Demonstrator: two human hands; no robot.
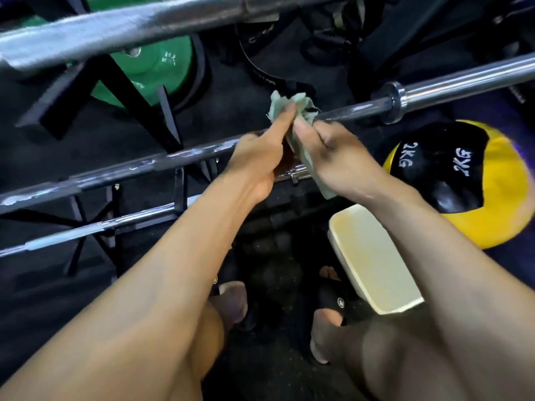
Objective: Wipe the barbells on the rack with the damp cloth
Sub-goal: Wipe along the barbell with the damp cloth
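Pale green cloth point(292, 111) is sitting bunched over the middle barbell point(179, 154), which is running across the black rack point(173, 131) from lower left to upper right, its shaft showing worn, whitish patches. Both hands are meeting on the cloth at the bar: the left hand point(254, 160) is reaching in from the lower left with its index finger stretched up along the cloth and the other fingers curling beneath, while the right hand point(330, 149) is pinching the cloth with its thumb on top, a loose tail of fabric hanging down below the wrist. Another thicker bar point(121, 30) is crossing the top of the view, blurred, and a thinner one point(95, 227) is lying lower on the rack, nearer the person. A green weight plate point(156, 62) is standing behind the rack at upper left. A yellow and black ball point(463, 180) marked 2KG is resting on the floor at right. A cream rectangular tub point(373, 259) is sitting on the floor just beside the person's feet, under the right forearm.
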